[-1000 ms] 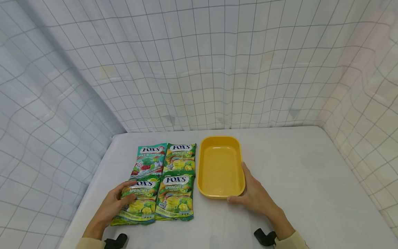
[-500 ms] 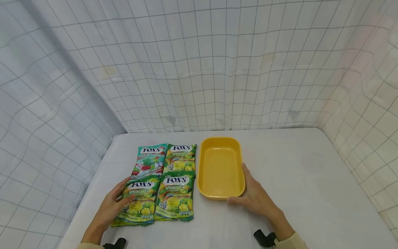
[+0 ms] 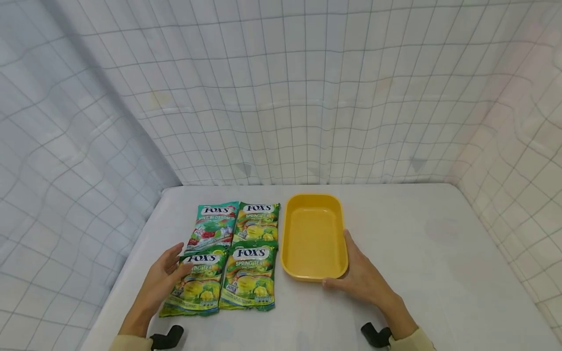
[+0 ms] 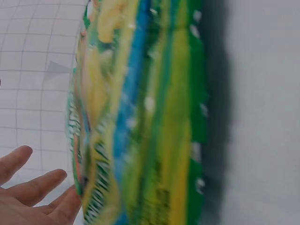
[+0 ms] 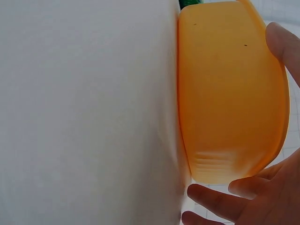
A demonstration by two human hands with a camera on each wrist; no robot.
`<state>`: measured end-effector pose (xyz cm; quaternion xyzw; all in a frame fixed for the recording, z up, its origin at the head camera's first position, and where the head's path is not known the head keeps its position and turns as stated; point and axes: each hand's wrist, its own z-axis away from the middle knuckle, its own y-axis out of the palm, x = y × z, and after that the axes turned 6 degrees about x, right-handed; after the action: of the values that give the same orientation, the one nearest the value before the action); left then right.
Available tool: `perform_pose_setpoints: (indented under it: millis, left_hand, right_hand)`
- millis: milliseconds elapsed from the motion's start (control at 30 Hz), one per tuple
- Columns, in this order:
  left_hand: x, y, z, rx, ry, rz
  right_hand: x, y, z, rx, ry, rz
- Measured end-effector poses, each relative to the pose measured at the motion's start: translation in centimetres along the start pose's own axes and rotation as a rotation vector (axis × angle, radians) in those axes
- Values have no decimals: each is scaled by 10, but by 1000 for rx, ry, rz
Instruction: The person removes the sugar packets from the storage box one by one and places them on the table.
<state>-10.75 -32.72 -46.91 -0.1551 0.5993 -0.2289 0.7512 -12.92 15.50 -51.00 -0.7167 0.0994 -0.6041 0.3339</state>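
Observation:
Several Fox's candy bags lie flat in two rows on the white table. My left hand (image 3: 158, 278) is at the left edge of the near-left Spring Tea bag (image 3: 202, 287), fingers spread and loose, thumb over the bag. In the left wrist view, this bag (image 4: 136, 112) fills the middle, with fingertips by its far end. To its right is another Spring Tea bag (image 3: 248, 278); behind them lie a Mint Blossom bag (image 3: 212, 226) and a third Spring Tea bag (image 3: 256, 224). My right hand (image 3: 362, 275) touches the near-right corner of a yellow tray (image 3: 313, 243), its fingers extended.
White table cloth (image 3: 417, 243) stretches right of the tray. Grid-patterned white curtains (image 3: 307, 97) hang behind and along both sides. A black wrist mount (image 3: 167, 337) sits at the left wrist, and another (image 3: 376, 335) at the right.
My left fingers have drawn back from the top of the near-left bag to its left edge. My right hand and the tray keep their places; the head view shifts slightly.

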Motion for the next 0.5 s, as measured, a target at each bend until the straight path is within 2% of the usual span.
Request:
perform_pose_setpoints:
  millis: [133,267,500]
  left_hand:
    - [-7,2,-1,2,21,8]
    - [-17,6,-3,15,58,45]
    - [-37,18,-12,66,172,70]
  right_hand:
    - [1,-4,1,4,-24,29]
    - [4,-12,3,17,25,81]
    - [9,-22,3,14,62,182]
